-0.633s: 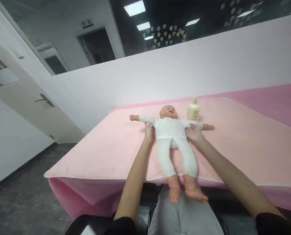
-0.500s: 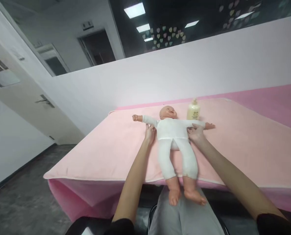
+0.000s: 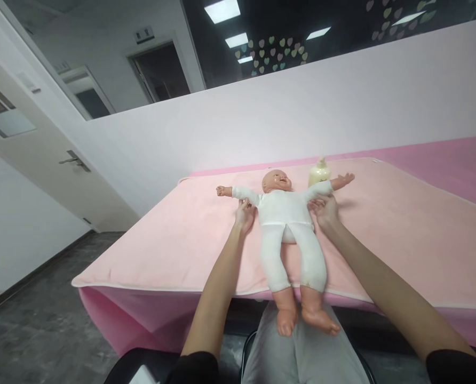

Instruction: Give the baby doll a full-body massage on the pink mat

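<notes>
A baby doll (image 3: pixel 286 208) in white cloth lies on its back, head away from me, its bare feet hanging over the near table edge. Its arms are spread wide. My left hand (image 3: pixel 245 214) holds the upper arm on the left by the sleeve, near the armpit, fingers curled and partly hidden. On the other side my right hand (image 3: pixel 325 210) has its fingers closed round the underside of the other sleeved arm, which is lifted off the cloth. Behind that raised arm stands a pale yellow pump bottle (image 3: pixel 320 172), its lower part covered.
A light pink cloth (image 3: pixel 182 245) covers the table over a darker pink sheet (image 3: pixel 129 314). Beyond it rises a white wall (image 3: pixel 342 106) with a dark window above. A door (image 3: pixel 41 144) is at the left. My legs (image 3: pixel 302 352) are below the near edge.
My right hand has turned and raised the doll's arm on the right, so its hand points upward and the sleeve now covers the bottle's lower part. My left hand is nearly still.
</notes>
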`<action>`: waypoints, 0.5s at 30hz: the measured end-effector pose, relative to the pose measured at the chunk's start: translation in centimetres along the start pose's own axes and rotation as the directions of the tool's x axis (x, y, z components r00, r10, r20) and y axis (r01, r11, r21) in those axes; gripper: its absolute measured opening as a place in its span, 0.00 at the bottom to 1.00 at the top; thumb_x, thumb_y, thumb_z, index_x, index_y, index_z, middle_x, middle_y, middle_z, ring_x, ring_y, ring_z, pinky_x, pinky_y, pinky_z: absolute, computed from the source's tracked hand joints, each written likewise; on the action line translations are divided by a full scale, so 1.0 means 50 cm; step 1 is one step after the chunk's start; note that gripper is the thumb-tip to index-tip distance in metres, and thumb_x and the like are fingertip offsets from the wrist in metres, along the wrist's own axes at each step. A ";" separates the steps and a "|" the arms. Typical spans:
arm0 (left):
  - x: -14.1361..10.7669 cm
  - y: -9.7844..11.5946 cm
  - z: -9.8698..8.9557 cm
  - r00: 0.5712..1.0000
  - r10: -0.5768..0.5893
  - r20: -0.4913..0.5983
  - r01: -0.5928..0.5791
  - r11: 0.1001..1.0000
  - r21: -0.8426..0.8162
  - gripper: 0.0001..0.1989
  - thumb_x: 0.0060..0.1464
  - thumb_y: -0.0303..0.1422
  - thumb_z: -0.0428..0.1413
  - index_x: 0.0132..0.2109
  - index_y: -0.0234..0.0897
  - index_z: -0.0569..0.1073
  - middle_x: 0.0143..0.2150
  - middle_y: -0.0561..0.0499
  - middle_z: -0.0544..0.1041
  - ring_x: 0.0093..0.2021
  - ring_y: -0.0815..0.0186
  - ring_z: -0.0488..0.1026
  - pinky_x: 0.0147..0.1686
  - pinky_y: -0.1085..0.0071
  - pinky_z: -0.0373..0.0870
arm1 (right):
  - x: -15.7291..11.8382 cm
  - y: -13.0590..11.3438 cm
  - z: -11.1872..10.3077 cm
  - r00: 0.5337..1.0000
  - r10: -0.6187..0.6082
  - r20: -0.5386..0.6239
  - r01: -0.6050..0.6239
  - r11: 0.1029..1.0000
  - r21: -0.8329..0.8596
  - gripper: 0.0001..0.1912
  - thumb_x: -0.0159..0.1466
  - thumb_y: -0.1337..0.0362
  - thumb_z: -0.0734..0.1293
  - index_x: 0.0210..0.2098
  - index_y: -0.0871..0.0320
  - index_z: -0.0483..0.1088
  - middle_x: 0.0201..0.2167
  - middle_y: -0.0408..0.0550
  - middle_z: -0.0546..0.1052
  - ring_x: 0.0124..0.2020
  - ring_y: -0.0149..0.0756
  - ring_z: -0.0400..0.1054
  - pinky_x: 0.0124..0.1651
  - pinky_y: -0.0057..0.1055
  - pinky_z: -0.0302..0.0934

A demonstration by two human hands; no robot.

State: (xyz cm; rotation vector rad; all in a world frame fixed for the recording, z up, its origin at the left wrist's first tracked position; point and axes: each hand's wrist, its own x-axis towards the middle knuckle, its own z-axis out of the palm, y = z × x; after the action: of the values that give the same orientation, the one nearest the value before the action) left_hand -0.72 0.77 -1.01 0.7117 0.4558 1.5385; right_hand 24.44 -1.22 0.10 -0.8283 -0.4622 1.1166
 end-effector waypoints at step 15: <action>0.019 -0.014 -0.020 0.999 -0.037 0.002 0.033 0.918 0.395 0.20 0.42 0.44 0.65 0.41 0.38 0.72 0.34 0.52 0.75 0.32 0.71 0.71 0.31 0.76 0.65 | 0.017 0.023 -0.024 0.963 -0.103 0.250 0.246 0.716 -0.653 0.31 0.53 0.51 0.65 0.51 0.64 0.69 0.15 0.39 0.64 0.14 0.26 0.54 0.18 0.25 0.50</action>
State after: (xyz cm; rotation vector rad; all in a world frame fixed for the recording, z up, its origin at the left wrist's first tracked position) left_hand -0.89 1.93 -2.05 1.0159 0.7825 1.4213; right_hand 24.93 -0.64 -1.61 -1.2875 -1.1455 0.8412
